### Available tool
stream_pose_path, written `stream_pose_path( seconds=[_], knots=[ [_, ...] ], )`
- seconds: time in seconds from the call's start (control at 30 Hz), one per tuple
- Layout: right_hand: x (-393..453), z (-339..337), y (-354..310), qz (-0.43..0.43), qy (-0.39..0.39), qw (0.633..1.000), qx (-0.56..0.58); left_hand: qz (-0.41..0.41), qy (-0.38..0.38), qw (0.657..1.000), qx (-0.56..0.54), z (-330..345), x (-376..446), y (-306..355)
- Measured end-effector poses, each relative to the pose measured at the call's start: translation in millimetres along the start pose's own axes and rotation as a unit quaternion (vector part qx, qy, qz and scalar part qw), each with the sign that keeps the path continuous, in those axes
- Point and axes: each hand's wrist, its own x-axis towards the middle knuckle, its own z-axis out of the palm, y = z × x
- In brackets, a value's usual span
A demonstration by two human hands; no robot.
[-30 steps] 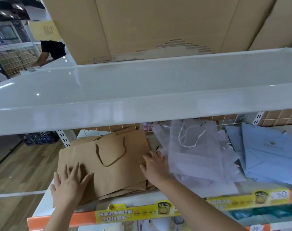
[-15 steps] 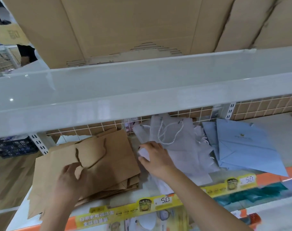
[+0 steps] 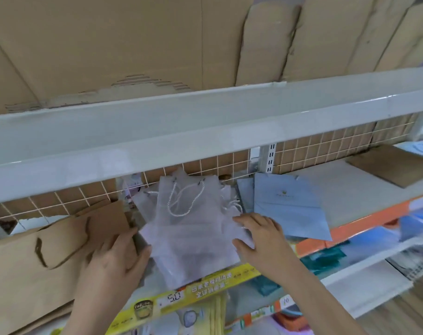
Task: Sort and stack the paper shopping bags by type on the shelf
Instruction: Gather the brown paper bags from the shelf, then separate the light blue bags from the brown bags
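Observation:
A pile of white translucent bags (image 3: 188, 228) with white cord handles lies in the middle of the shelf (image 3: 350, 197). My left hand (image 3: 116, 262) presses against the pile's left edge with straight fingers, lying partly over the brown kraft bags (image 3: 36, 269) at the left. My right hand (image 3: 259, 233) rests on the pile's right edge, fingers spread and thumb laid on the top bag. Light blue bags (image 3: 288, 204) with a small crown logo lie just right of the white pile. Both hands flank the white pile.
A white upper shelf (image 3: 205, 131) overhangs close above, loaded with flattened cardboard (image 3: 133, 44). A wire grid (image 3: 326, 146) backs the lower shelf. A brown flat piece (image 3: 394, 165) lies at the far right. Yellow and orange price strips (image 3: 205, 286) line the front edge.
The view swung right. My left hand left the brown bags and came to the white pile's left edge. My right hand crossed from the pile's left side to its right edge.

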Motion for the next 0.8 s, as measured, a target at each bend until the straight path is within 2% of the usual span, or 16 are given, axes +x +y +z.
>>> stream_pose_path(
  seconds=[0.1,0.27,0.67,0.8],
  knots=[
    [-17.4,-24.6,40.2,0.021,0.010,1.000,-0.013,0.017,-0.021,0.999,0.041,20.4,-10.6,42.6],
    [-46.5,-66.4,111.8,0.053,0.017,0.998,-0.011,0.019,-0.062,0.998,0.025,48.6,-31.3,110.1],
    [-91.2,-135.5,257.6,0.098,-0.015,0.995,-0.016,0.035,-0.084,0.995,0.041,116.5,-66.7,249.7],
    [-97.8,-153.7,296.7,0.113,-0.007,0.994,-0.003,0.040,-0.129,0.988,0.073,139.6,-60.5,286.9]
  ],
)
